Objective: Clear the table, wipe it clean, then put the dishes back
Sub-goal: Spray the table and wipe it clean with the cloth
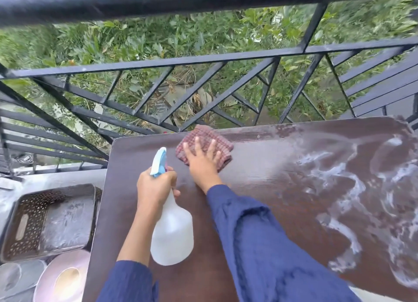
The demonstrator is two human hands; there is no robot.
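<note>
The dark brown table fills the right and centre, with white soapy streaks across its right half. My right hand lies flat with fingers spread on a reddish checked cloth near the table's far left corner. My left hand grips the neck of a white spray bottle with a light blue trigger head, held upright over the table's left part. A pink plate with a small bowl on it sits on the floor at lower left.
A brown perforated basket lies on the floor left of the table. Clear glass dishes sit beside the pink plate. A black metal railing runs right behind the table, with green bushes beyond it.
</note>
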